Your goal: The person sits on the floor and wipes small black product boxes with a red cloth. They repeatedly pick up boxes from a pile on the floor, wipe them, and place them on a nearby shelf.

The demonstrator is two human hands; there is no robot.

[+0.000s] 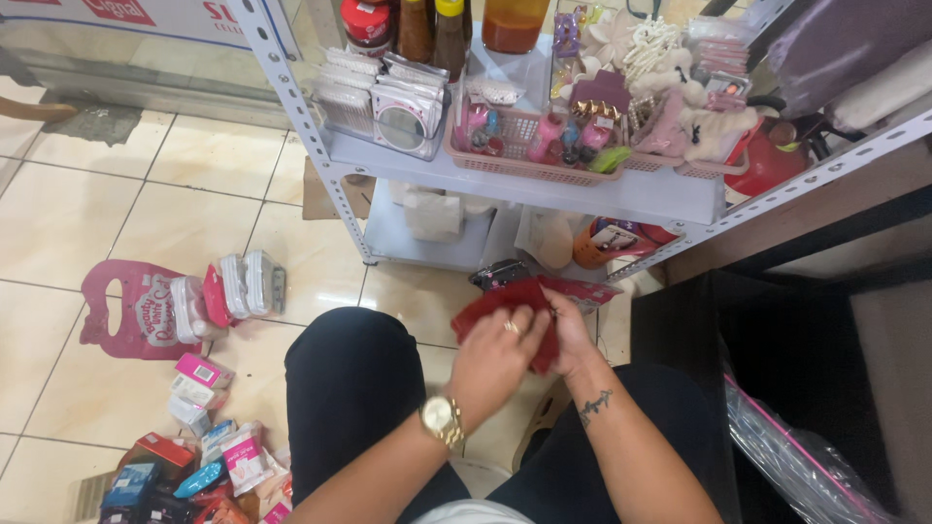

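Tiled shop floor, seated person: left hand and right hand both closed on a red cloth, wiping a flat red packet just beyond. Left of them, boxes lie unsorted; ahead, the shelf is stocked.

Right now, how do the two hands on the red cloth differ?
The left hand lies on top of the red cloth, back up; the right hand grips the cloth's right edge, partly hidden. The left hand has a ring and a gold watch at the wrist; the right forearm bears a tattoo. Both touch the cloth.
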